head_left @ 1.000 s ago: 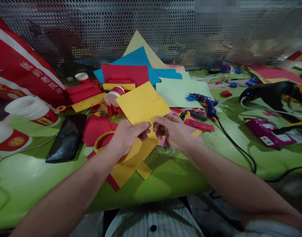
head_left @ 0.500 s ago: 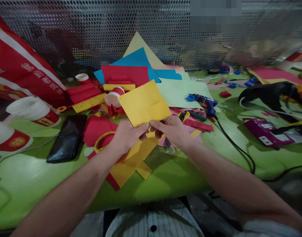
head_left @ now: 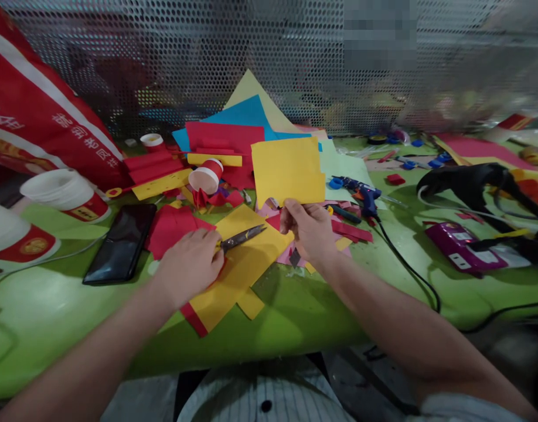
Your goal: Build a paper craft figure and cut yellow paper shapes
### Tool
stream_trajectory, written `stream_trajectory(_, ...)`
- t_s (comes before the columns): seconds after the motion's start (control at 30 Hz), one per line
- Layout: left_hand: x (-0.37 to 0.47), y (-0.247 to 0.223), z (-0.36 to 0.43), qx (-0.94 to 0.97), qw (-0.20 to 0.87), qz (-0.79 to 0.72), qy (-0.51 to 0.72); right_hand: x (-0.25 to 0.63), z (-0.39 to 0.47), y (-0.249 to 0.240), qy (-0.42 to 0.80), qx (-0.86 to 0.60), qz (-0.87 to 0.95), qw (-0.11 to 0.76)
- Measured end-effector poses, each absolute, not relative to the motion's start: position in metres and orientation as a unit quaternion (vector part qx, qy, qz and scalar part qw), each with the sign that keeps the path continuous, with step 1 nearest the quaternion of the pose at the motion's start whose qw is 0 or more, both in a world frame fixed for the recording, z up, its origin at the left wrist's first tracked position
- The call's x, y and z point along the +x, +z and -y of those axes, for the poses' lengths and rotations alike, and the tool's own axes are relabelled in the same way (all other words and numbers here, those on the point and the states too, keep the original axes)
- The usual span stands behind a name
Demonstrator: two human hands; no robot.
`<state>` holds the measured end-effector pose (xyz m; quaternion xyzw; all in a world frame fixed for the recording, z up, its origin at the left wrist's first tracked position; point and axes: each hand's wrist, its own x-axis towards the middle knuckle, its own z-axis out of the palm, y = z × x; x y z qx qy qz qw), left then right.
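Note:
My right hand (head_left: 307, 228) pinches a yellow sheet of paper (head_left: 289, 171) by its lower edge and holds it up over the pile. My left hand (head_left: 192, 261) is closed around the handles of a pair of scissors (head_left: 243, 237); the dark blades point right, and the fingers hide most of the handles. Beneath the scissors lies a larger yellow-orange sheet (head_left: 234, 287) with a red strip under its lower left corner. Folded red paper (head_left: 172, 228) rests just beyond my left hand.
A black phone (head_left: 120, 243) and stacked paper cups (head_left: 64, 196) stand on the left. A blue glue gun (head_left: 365, 196) lies to the right, its cord running toward the table's front edge. Farther right is a purple power strip (head_left: 465, 249). A perforated metal panel (head_left: 198, 64) rises behind.
My left hand has let go of the yellow sheet, moved down and left, and taken hold of the scissors. The sheet, now in my right hand alone, has turned and shifted right.

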<state>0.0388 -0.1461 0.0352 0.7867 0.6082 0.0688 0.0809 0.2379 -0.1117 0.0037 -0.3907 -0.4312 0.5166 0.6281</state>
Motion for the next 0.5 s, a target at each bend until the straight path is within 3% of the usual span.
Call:
stream_trajectory(0.23,0.028,0.021,0.171,0.797,-0.018,-0.602,-0.045,0.238,0.112,0.004,0.514,-0.367,0.419,0.653)
stream_trajectory(0.5,0.02,0.029,0.149,0.774,0.057,-0.62,-0.115,0.24,0.113,0.007,0.503,-0.355,0.416,0.669)
